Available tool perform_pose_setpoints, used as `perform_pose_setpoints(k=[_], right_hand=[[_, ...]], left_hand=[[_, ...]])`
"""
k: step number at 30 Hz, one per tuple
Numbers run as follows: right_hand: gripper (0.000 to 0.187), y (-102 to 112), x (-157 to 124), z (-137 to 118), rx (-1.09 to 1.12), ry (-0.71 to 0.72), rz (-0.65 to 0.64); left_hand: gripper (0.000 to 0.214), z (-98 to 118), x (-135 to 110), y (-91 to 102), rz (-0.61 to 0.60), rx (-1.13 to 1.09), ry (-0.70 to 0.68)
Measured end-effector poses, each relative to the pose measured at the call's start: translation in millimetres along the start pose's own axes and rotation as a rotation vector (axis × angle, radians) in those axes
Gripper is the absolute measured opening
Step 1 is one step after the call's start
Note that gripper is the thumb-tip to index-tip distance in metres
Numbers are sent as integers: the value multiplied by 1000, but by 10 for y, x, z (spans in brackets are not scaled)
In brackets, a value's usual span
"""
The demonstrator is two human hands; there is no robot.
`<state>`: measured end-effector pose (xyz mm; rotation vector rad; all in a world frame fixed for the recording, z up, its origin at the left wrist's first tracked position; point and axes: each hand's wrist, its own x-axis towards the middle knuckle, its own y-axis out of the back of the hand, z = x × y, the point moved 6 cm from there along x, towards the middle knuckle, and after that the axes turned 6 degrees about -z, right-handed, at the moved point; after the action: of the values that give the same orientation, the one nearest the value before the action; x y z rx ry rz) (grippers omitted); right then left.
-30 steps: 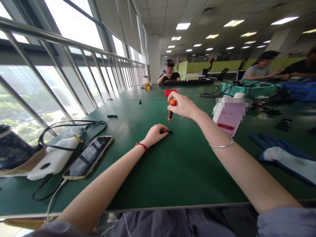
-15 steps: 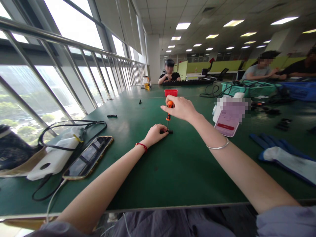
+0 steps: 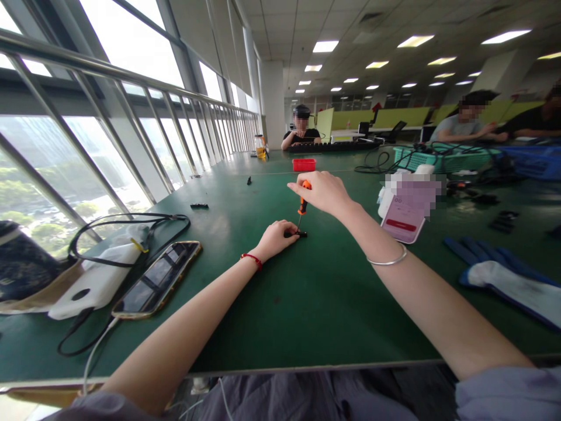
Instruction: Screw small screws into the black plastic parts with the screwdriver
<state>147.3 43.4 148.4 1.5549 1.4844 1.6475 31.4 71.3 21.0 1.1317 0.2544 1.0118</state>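
My right hand (image 3: 323, 190) is closed round the top of an orange and black screwdriver (image 3: 302, 206), its handle leaning slightly right. The thin shaft runs down to a small black part (image 3: 301, 234) on the green table (image 3: 333, 292). My left hand (image 3: 278, 235) holds that part against the table top with its fingers, and they cover its left end. Whether the tip sits in a screw is too small to tell.
Left are a phone (image 3: 158, 280), a white power bank (image 3: 96, 280) and black cables. Right are a phone with a lit screen (image 3: 405, 216) and a blue-white glove (image 3: 508, 278). Beyond lie a red box (image 3: 304, 165), a green basket (image 3: 447, 158) and small black parts (image 3: 199, 206). Several people sit farther off.
My right hand has shifted slightly right and turned a little, tilting the screwdriver handle to the right. My left hand and the black part stay in place.
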Motion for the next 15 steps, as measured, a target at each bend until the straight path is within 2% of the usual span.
perform_pose_setpoints(k=[2,5,9,15], right_hand=[[21,12,-3,-5,10,0,10],[32,10,-5,-2,43,-15,8],[27,-17,0,5,56,-25,-34],[21,13,-2,10,27,-45,12]], left_hand=[[12,2,-3,3,-1,0,5],[12,2,-8,5,-3,0,8],[12,1,-10,4,-3,3,1],[12,-1,-8,2,-4,12,8]])
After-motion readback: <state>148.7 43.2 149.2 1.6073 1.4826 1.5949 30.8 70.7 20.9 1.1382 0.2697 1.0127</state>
